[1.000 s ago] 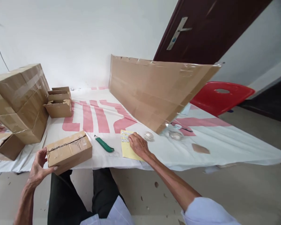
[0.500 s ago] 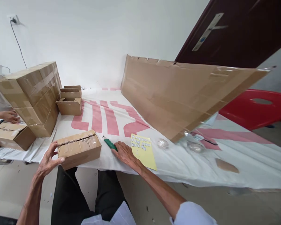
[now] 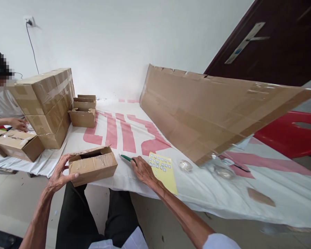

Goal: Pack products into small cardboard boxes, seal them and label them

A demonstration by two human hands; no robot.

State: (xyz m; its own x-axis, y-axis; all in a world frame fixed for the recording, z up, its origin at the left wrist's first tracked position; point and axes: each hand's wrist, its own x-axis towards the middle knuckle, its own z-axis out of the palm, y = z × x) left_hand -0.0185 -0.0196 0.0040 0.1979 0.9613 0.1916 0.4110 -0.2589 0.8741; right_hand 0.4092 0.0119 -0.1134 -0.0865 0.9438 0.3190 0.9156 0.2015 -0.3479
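Observation:
A small cardboard box (image 3: 93, 166) with a slit along its top rests near the table's front edge. Its rear flap has risen, showing a dark gap. My left hand (image 3: 60, 173) grips the box's left end, thumb on the near side and fingers behind. To the right of the box, my right hand (image 3: 144, 169) is closed around a green utility knife (image 3: 126, 158), whose tip points left towards the box. A yellow sheet (image 3: 168, 180) bearing several small square stickers lies just right of that hand.
Stacked taped cartons (image 3: 46, 103) and open small boxes (image 3: 83, 117) stand at left. A co-worker's hand (image 3: 18, 123) is by another box (image 3: 22, 145). A large cardboard panel (image 3: 202, 107) leans at right, near clear plastic-wrapped bundles (image 3: 186, 165) and a red chair (image 3: 287, 135).
The box's top has parted, its rear flap lifting. My right hand has picked up the knife and turned it on edge. The view has shifted slightly left.

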